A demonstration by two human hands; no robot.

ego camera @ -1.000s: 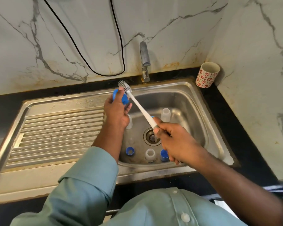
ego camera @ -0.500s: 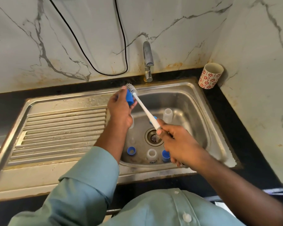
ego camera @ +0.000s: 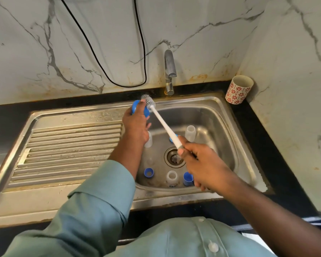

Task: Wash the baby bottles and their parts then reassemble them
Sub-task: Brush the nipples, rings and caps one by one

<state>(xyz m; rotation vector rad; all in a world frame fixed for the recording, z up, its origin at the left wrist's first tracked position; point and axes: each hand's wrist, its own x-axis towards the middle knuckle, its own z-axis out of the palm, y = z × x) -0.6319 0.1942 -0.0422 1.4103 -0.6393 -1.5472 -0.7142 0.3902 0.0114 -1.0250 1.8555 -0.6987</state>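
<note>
Blue cap (ego camera: 135, 108), red-flowered cup (ego camera: 238, 89)

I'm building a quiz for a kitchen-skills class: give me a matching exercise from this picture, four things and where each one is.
Things:
1. bottle brush
2. blue cap
3. patterned cup
4. clear bottle

Places:
A. gripped in the left hand
B. standing in the sink basin
C. handle held by the right hand
D. on the black counter in the corner

Pairs: 1-C, 2-A, 3-D, 4-B
</note>
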